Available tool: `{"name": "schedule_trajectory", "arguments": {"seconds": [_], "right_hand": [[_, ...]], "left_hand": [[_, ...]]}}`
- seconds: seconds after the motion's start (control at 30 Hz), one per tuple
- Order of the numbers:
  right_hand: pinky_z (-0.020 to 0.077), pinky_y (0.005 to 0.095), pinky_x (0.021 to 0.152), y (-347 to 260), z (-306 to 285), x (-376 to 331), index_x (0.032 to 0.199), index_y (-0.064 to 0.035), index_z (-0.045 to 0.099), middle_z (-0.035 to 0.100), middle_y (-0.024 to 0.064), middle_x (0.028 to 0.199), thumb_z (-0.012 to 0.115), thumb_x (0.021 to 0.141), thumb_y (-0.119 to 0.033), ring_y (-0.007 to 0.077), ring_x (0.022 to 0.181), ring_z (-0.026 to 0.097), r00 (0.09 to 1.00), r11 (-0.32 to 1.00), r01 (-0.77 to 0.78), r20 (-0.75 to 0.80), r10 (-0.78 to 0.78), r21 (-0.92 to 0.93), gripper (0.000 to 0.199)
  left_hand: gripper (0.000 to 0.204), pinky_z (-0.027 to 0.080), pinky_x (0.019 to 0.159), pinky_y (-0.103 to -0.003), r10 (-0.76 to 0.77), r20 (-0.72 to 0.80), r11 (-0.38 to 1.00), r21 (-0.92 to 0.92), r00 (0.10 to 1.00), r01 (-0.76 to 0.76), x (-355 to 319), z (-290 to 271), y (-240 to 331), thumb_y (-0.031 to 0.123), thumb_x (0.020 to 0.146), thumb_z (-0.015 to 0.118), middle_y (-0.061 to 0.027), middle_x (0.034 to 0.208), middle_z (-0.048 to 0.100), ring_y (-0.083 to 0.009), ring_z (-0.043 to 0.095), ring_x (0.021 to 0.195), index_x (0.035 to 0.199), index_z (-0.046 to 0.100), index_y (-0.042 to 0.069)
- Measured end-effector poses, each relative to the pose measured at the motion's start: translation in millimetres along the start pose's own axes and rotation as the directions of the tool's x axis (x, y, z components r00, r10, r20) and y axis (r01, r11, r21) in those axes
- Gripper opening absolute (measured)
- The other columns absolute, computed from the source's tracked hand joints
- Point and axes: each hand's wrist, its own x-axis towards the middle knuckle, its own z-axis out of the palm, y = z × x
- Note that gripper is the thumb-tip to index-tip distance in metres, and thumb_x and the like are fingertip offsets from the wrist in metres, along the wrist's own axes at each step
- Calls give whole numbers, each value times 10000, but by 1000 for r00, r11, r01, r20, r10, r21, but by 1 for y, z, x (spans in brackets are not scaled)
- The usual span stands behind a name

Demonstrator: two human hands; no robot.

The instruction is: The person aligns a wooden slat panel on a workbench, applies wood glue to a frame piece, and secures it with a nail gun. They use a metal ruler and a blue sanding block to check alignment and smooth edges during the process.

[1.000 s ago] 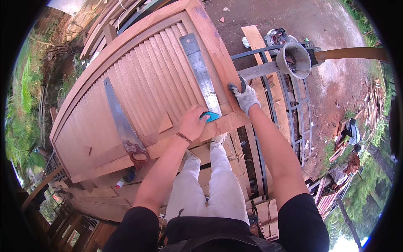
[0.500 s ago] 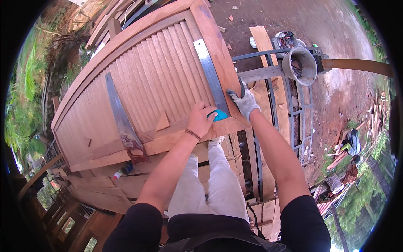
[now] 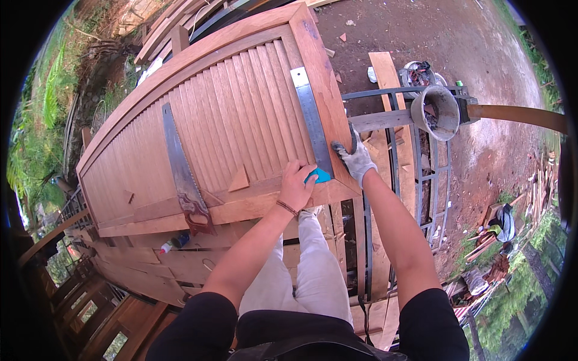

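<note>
A large louvered wooden door (image 3: pixel 265 114) lies flat in front of me, its frame surrounding slanted slats. Near its right end lies a try square (image 3: pixel 310 117) with a steel blade and a teal handle. The bare fingers of my left hand (image 3: pixel 296 185) are closed on that handle at the near right corner. My right hand (image 3: pixel 356 157), in a grey-white glove with dark fingertips, grips the door's right edge. Its thumb is on top, and the other fingers are partly hidden at the side. A handsaw (image 3: pixel 179 162) rests across the slats, its wooden handle over the near rail.
A triangular wood offcut (image 3: pixel 239 179) lies on the slats. Right of the door, a grey bucket (image 3: pixel 442 123) sits by a metal frame (image 3: pixel 428 162) and a long plank (image 3: pixel 386 69). Below the near rail lies a small bottle (image 3: pixel 167 246). Lumber is stacked beyond the far edge.
The whole view has shifted slightly, so the door and tools appear a little lower and further right. Both hands keep about the same places on the square and the door edge.
</note>
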Motion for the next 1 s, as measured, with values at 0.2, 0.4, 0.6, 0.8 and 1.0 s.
{"name": "schedule_trajectory", "arguments": {"seconds": [0.2,0.4,0.6,0.8,1.0], "right_hand": [[437,408,1042,1,0,-2,1505,-80,328,553,230,1364,708,893,-424,360,1272,537,999,1000,29,-18,-29,1,798],[443,451,1023,0,-1,-1,1513,-54,284,561,299,1307,661,893,-502,434,1223,539,999,998,33,-4,-33,-58,852],[444,450,1021,3,-4,0,1526,-42,253,561,302,1303,648,897,-515,437,1219,539,995,991,101,3,-101,-84,880],[453,424,1016,-11,-10,-6,1488,-39,340,569,265,1317,691,911,-389,393,1231,552,998,995,60,11,-59,-81,761],[461,460,993,0,-8,-1,1506,-29,289,589,308,1255,647,913,-478,440,1179,568,995,990,99,30,-97,-101,826]], "left_hand": [[290,480,868,-401,-5,-3,999,-32,1000,5,0,3,1,37,780,726,-142,1004,595,-323,579,977,1068,696,18],[310,479,873,-393,20,-4,999,-40,1000,-20,-1,4,-5,34,788,723,-149,1019,589,-326,581,984,1095,686,22],[311,479,873,-397,46,5,999,-2,999,-46,-1,2,-2,54,791,729,-147,1026,588,-325,581,984,1098,689,28],[313,476,869,-406,42,-2,999,-17,999,-42,0,4,-5,62,778,735,-141,1015,591,-322,578,982,1087,697,31],[304,474,854,-408,65,-9,998,1,998,-65,-1,4,-7,66,775,735,-137,1000,591,-322,573,975,1075,701,32]]}}
